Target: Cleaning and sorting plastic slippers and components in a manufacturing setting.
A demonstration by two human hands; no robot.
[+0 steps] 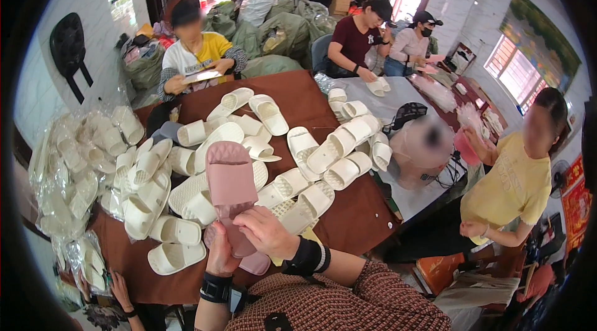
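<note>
A pink slipper [231, 175] with a quilted strap is held up in front of me, toe pointing away. My left hand [221, 250] is wrapped round the left side of its heel end. From the right, my right hand [266, 231] has its fingers bent and pressed against the sole just behind the strap; its fingertips are partly hidden. Part of a second pink slipper [255, 263] shows below my hands, close to my body. Cream slippers [199, 208] lie heaped just beyond the pink one, on a brown-covered table [348, 222].
Cream slippers in clear plastic bags [74, 163] are piled at the left. A grey table [407, 91] adjoins on the right, with a large plastic bag [423, 150] on it. Co-workers sit across the tables; a person in yellow [507, 188] stands right. Another person's hand [119, 290] is lower left.
</note>
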